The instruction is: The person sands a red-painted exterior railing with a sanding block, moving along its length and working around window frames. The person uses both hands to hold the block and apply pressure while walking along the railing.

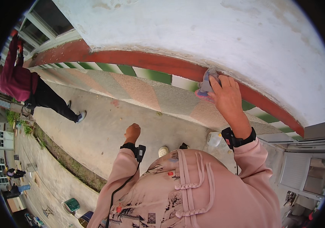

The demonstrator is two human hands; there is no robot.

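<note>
Closest in, a pink top (pixel 223 182) with dangling cords fills the lower view, and above it two forearms push out, each wrist strapped with a black device. Here's the left hand (pixel 133 132), fingers curled into a loose fist, apart from the wall; nothing shows in it, though the inside is hidden. Perhaps it's held out for balance. Over to the right hand (pixel 227 97): fingers bent and partly closed over a bunched grey-and-pink cloth (pixel 205 85), which sits against the red band (pixel 151 60) and spills onto the green-and-white stripes (pixel 162 76). That bunching probably gives the palm a padded grip. Tight edges here: the band meets the white wall (pixel 215 30) just above, and its right end comes near a corner. Leftward, it runs on in a long curve, so there's more sideways room that way. Below, a clear plastic jug (pixel 214 139) stands near the wall's foot, maybe to keep it off the walkway. The concrete (pixel 120 117) offers stepping room, bounded by a planted strip (pixel 63 159). Farther along, a co-worker (pixel 18 81) in maroon reaches up at a window (pixel 37 32).
</note>
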